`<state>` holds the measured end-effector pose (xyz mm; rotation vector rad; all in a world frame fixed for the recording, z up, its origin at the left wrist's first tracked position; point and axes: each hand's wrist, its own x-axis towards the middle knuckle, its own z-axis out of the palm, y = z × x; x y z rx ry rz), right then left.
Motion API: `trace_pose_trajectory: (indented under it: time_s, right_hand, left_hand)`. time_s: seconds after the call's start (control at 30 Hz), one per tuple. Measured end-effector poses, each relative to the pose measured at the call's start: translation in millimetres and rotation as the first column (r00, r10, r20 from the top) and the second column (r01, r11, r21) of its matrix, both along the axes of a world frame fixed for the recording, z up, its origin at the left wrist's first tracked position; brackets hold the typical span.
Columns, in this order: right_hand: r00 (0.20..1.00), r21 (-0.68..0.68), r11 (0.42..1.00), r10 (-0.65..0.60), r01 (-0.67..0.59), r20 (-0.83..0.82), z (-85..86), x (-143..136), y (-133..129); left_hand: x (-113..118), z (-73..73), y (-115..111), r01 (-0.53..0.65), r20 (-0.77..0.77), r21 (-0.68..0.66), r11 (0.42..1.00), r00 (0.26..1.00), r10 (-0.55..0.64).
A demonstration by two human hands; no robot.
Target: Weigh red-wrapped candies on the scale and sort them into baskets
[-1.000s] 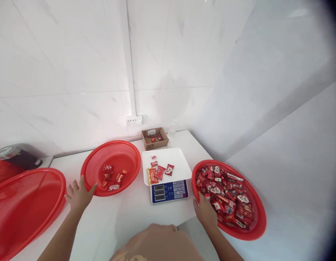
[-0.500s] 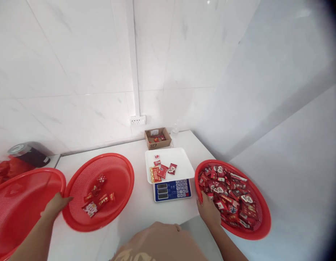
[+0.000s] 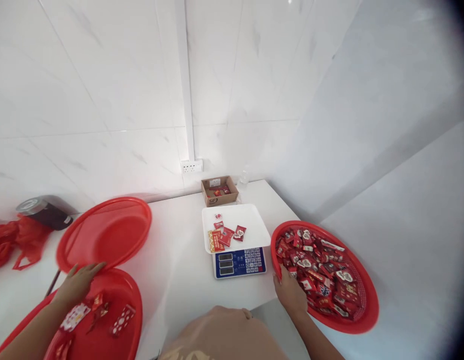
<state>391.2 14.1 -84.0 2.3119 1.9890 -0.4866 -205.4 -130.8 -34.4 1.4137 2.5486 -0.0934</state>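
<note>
My left hand [image 3: 77, 286] is at the lower left, with its fingers over the near rim of a red plastic basket [image 3: 104, 232] that holds no candies and is smeared by motion. Just under that hand lies a second red basket [image 3: 136, 320], in which several wrapped candies [image 3: 121, 320] are scattered. My right hand [image 3: 291, 291] grips the left rim of a third red basket [image 3: 369, 320], which is heaped with red-wrapped candies [image 3: 322, 275]. Between my hands stands a digital scale [image 3: 239, 262], with several candy packets [image 3: 225, 236] on its white tray [image 3: 250, 212].
A small cardboard box [image 3: 219, 192] with a few candies stands behind the scale, beside a clear plastic object [image 3: 244, 177]. At the left back are a black cylinder with a silver end [image 3: 44, 212] and red plastic bags [image 3: 31, 240]. Walls border the white table [image 3: 175, 295].
My left hand has moved slightly right and down. The baskets at left have shifted: the one without candies is now behind, the one with scattered candies in front. My right hand stays put.
</note>
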Motion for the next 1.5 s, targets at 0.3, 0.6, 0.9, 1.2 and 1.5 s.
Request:
trace_pose_trajectory:
  time_s: [0.3, 0.6, 0.9, 1.2, 1.5]
  right_hand:
    - [1.000, -0.023, 1.000, -0.003, 0.003, 0.009, 2.5, -1.2, 0.6]
    - [1.000, -0.029, 0.999, -0.021, 0.021, -0.005, 8.5, -3.9, -0.3]
    - [1.000, -0.005, 1.000, 0.003, -0.003, -0.001, 5.3, -2.8, 0.5]
    - [1.000, 0.000, 1.000, 0.001, -0.001, -0.014, 0.4, 0.5, 1.8]
    - [0.999, 0.018, 1.000, -0.016, 0.017, -0.038, -1.7, 1.7, 2.0]
  left_hand:
    - [41.5, -0.2, 51.2, 0.261, -0.071, -0.194, 0.946, 0.958, -0.279]
    - [104.3, 16.2, 86.7, 0.449, 0.596, -0.222, 0.865, 0.765, -0.244]
    - [196.1, -11.3, 130.8, 0.430, 0.411, 0.093, 0.898, 0.805, -0.428]
    - [314.4, -25.5, 192.0, 0.627, 0.245, 0.228, 0.744, 0.703, -0.668]
    - [309.5, -48.7, 180.5, 0.844, 0.020, 0.168, 0.509, 0.513, -0.858]
